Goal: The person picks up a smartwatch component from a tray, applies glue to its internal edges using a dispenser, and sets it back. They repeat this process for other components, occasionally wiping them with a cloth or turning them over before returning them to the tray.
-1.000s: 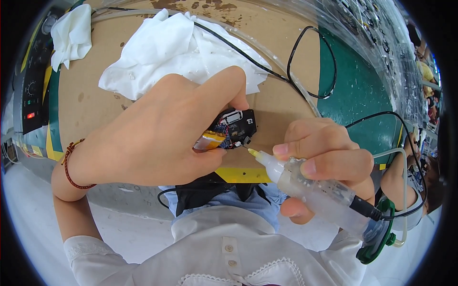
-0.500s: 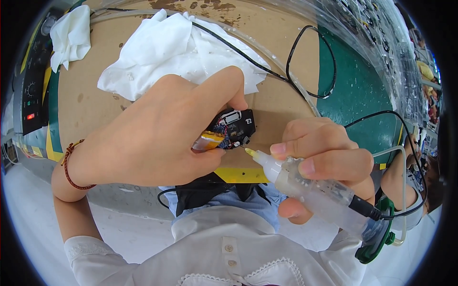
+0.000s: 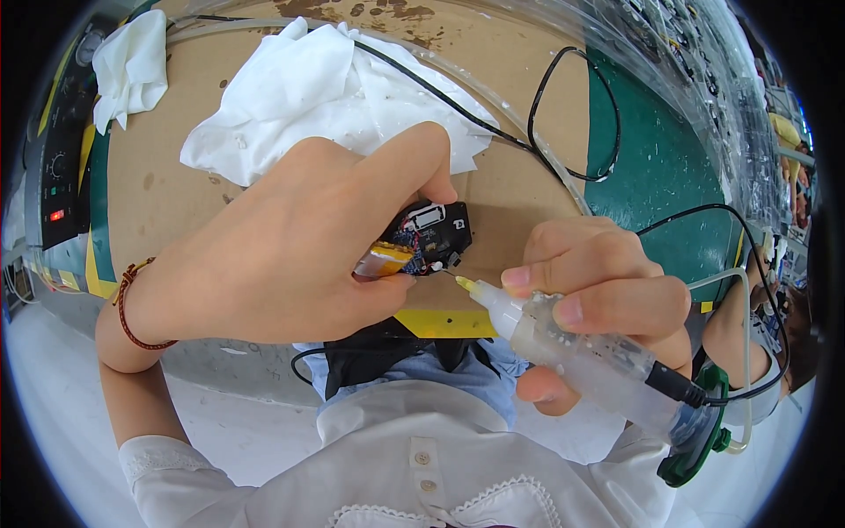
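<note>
My left hand (image 3: 290, 242) is closed around a small black electronic device (image 3: 444, 231), whose inside shows a circuit board, thin wires and a battery pack wrapped in amber tape (image 3: 385, 261). Fingers cover part of it. In my right hand (image 3: 607, 286) is a translucent dispensing syringe (image 3: 572, 352), tilted with its yellow needle hub (image 3: 466, 283) toward the device. The thin needle reaches the device's lower edge, by a small white spot; whether it touches cannot be made out. A green cap (image 3: 691, 431) with a tube closes the syringe's rear end.
White cloths (image 3: 308, 97) lie on the brown cardboard (image 3: 510, 198) behind my hands. A black cable (image 3: 572, 53) loops at the back right over a green mat (image 3: 651, 150). At left stands a black control box (image 3: 57, 176) with a lit red switch. Another person's arm (image 3: 735, 343) shows at right.
The syringe and my right hand have shifted very slightly to the right. My left hand and the device look unmoved.
</note>
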Demonstrator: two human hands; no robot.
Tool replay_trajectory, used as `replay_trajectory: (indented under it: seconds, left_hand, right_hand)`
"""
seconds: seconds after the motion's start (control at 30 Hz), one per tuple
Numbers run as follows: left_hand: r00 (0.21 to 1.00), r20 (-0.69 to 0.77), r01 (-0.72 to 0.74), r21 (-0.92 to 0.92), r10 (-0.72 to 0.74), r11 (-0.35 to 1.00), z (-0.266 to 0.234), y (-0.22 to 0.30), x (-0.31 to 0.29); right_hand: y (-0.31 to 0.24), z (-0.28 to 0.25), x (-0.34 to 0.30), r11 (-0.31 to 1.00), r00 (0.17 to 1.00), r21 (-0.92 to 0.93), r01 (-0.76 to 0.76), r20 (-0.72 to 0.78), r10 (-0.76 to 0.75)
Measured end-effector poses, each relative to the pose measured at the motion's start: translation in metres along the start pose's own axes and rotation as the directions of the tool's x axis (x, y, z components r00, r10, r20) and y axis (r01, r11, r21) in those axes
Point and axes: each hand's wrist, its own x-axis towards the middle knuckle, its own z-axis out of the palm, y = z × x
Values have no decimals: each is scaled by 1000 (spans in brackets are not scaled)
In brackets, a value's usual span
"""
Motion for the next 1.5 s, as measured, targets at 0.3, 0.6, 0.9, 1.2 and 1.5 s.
replay_trajectory:
  seconds: [0.3,0.6,0.9,1.2,1.5]
  left_hand:
    - [1000,3,12,-40,-12,999,-1,-1,-1]
    - [999,35,31,-43,-29,999,-2,-3,-1]
    - [999,20,-34,-13,34,999,-2,-3,0]
    - [1000,25,-3,-38,4,999,-2,-3,0]
    - [1000,27,-7,-19,7,1000,-3,-2,1]
  right_hand:
    - [2,-1,-2,998,999,52,30,15,-31]
    - [2,-5,0,998,998,55,43,32,-45]
    - [-1,-3,2,999,999,-40,20,37,-18]
    - [0,-3,2,1000,998,-5,12,61,-12]
    - [3,2,0,999,999,-14,40,5,-39]
